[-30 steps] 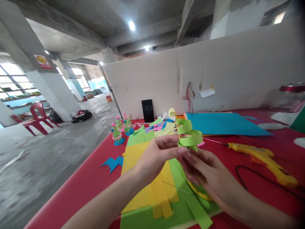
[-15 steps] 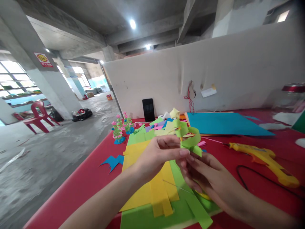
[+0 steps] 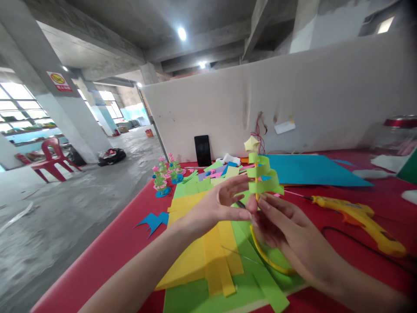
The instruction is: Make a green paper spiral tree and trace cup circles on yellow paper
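Note:
A small green paper tree (image 3: 261, 176) with a pale yellow star on top stands upright on a thin stick, held over the red table (image 3: 107, 256). My right hand (image 3: 286, 237) pinches the stick just below the lowest green loop. My left hand (image 3: 213, 208) touches the same spot with thumb and fingertips, the other fingers spread. Under both hands lie yellow paper strips (image 3: 215, 256) on green sheets (image 3: 208, 295), and a yellow ring (image 3: 267, 261).
A yellow glue gun (image 3: 361, 219) with a black cord lies to the right. A blue sheet (image 3: 309, 169), several finished small paper trees (image 3: 161, 182), a blue cut-out (image 3: 153, 221) and a black phone (image 3: 202, 150) are farther back. A jar (image 3: 395, 132) stands at far right.
The green paper tree was tilted and bunched near my fingers; it now stands upright with its star up. Both hands stayed close together.

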### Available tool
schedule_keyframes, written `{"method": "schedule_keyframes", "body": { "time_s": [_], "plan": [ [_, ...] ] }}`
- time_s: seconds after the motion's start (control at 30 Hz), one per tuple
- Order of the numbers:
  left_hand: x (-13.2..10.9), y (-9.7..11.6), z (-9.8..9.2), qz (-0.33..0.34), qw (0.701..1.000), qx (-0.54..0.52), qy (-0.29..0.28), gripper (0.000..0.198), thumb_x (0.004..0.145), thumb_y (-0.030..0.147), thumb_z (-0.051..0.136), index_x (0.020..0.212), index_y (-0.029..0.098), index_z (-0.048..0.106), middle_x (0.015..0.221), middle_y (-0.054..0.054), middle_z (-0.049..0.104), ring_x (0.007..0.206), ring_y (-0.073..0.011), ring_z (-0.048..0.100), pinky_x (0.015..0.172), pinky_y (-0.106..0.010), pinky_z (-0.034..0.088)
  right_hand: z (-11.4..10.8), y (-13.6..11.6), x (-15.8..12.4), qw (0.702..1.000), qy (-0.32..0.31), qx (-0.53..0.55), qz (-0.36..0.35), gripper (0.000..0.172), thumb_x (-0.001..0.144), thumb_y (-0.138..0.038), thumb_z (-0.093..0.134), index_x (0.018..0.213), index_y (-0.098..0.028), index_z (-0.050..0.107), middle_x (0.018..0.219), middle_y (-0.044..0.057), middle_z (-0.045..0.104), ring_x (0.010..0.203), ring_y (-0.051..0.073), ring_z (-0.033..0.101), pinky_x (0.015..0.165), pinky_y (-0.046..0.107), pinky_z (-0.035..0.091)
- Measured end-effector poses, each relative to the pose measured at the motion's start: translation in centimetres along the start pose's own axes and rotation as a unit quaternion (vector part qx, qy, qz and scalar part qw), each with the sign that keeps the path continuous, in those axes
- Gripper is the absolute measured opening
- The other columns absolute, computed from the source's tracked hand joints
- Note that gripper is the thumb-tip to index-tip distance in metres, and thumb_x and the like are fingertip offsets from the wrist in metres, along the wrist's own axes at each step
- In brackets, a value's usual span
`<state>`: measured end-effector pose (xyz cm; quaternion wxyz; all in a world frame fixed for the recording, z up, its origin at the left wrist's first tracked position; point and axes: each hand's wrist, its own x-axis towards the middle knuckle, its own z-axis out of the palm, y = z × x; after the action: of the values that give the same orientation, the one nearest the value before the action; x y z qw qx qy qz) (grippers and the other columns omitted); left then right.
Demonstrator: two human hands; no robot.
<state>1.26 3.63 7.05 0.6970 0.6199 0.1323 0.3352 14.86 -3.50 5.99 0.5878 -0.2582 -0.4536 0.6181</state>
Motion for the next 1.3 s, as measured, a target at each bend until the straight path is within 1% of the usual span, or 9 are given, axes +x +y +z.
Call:
{"method": "schedule_keyframes", "body": {
  "time_s": [0.17, 0.3, 0.43, 0.6, 0.73, 0.93, 1.03, 1.17, 1.3],
  "plan": [
    [0.0, -0.1, -0.3, 0.025, 1.000, 0.011, -0.012, 0.057, 0.063, 0.035, 0.074, 0.114, 0.020, 0.053, 0.118, -0.010, 0.052, 0.117, -0.0254, 0.040, 0.099, -0.039, 0.029, -0.2, 0.2, 0.0, 0.996, 0.045, -0.073, -0.017, 0.013, 0.082, -0.033, 0.054, 0.076, -0.022, 0.060, 0.067, -0.003, 0.047, 0.046, 0.003, 0.038, 0.040, 0.017, 0.027],
    [-0.3, 0.2, 0.2, 0.014, 0.999, 0.019, 0.029, 0.033, 0.070, 0.033, 0.068, 0.097, 0.016, 0.063, 0.098, -0.008, 0.061, 0.091, -0.0196, 0.056, 0.085, -0.033, 0.041, -0.4, 0.5, 0.1, 0.991, 0.041, -0.122, -0.032, 0.020, 0.084, -0.035, 0.050, 0.072, -0.020, 0.055, 0.065, -0.004, 0.048, 0.045, 0.003, 0.037, 0.039, 0.017, 0.027],
    [-0.5, 0.2, 0.7, 0.024, 0.999, -0.008, 0.041, 0.016, 0.068, 0.024, 0.069, 0.082, 0.017, 0.066, 0.083, -0.002, 0.062, 0.073, -0.0124, 0.058, 0.078, -0.028, 0.044, -0.5, 0.6, 0.2, 0.990, 0.021, -0.139, -0.024, 0.025, 0.085, -0.036, 0.048, 0.068, -0.018, 0.051, 0.061, -0.004, 0.044, 0.046, 0.004, 0.037, 0.040, 0.017, 0.027],
    [-0.5, 0.2, 0.6, 0.038, 0.998, -0.030, 0.036, 0.036, 0.067, 0.020, 0.069, 0.102, 0.019, 0.061, 0.106, -0.007, 0.060, 0.103, -0.0228, 0.053, 0.090, -0.034, 0.040, -0.6, 0.5, 0.1, 0.990, -0.040, -0.136, 0.006, 0.028, 0.086, -0.040, 0.044, 0.072, -0.017, 0.051, 0.058, -0.003, 0.043, 0.047, 0.005, 0.036, 0.041, 0.018, 0.028],
    [-0.8, 0.4, 0.1, 0.019, 0.997, -0.041, -0.061, 0.046, 0.067, 0.023, 0.068, 0.112, 0.020, 0.056, 0.108, -0.010, 0.060, 0.110, -0.0272, 0.049, 0.096, -0.038, 0.034, -0.6, 0.3, -0.5, 0.984, -0.112, -0.133, 0.024, 0.029, 0.087, -0.041, 0.041, 0.074, -0.018, 0.050, 0.056, -0.004, 0.041, 0.045, 0.005, 0.034, 0.042, 0.019, 0.028],
    [-1.3, 0.6, 0.1, -0.022, 0.984, -0.026, -0.173, 0.059, 0.068, 0.040, 0.067, 0.120, 0.021, 0.050, 0.124, -0.013, 0.049, 0.114, -0.0317, 0.045, 0.097, -0.045, 0.033, -0.2, 0.0, -1.3, 0.985, -0.101, -0.119, 0.079, 0.033, 0.077, -0.055, 0.050, 0.081, -0.022, 0.054, 0.061, -0.003, 0.043, 0.047, 0.006, 0.035, 0.040, 0.018, 0.027],
    [-1.5, 0.7, 0.5, -0.032, 0.988, -0.022, -0.151, 0.056, 0.068, 0.044, 0.064, 0.117, 0.019, 0.052, 0.125, -0.014, 0.048, 0.113, -0.0324, 0.045, 0.094, -0.045, 0.036, -0.3, 0.2, -1.3, 0.985, -0.107, -0.104, 0.090, 0.036, 0.072, -0.059, 0.053, 0.079, -0.023, 0.055, 0.058, -0.003, 0.042, 0.046, 0.007, 0.035, 0.042, 0.020, 0.028],
    [-1.6, 0.6, 0.7, -0.043, 0.994, -0.002, -0.101, 0.052, 0.066, 0.048, 0.064, 0.107, 0.016, 0.059, 0.108, -0.015, 0.059, 0.107, -0.0326, 0.051, 0.087, -0.042, 0.042, -0.6, 0.6, -1.3, 0.983, -0.136, -0.048, 0.112, 0.029, 0.084, -0.047, 0.044, 0.074, -0.020, 0.053, 0.058, -0.003, 0.040, 0.047, 0.006, 0.035, 0.043, 0.018, 0.028],
    [-1.7, 0.4, 0.5, -0.037, 0.994, -0.010, -0.103, 0.047, 0.066, 0.046, 0.065, 0.104, 0.017, 0.061, 0.107, -0.014, 0.059, 0.103, -0.0311, 0.053, 0.081, -0.037, 0.046, -0.5, 0.7, -1.3, 0.978, -0.160, 0.003, 0.131, 0.028, 0.083, -0.046, 0.047, 0.076, -0.020, 0.054, 0.063, -0.003, 0.041, 0.046, 0.005, 0.036, 0.041, 0.017, 0.025]
  ]
}}
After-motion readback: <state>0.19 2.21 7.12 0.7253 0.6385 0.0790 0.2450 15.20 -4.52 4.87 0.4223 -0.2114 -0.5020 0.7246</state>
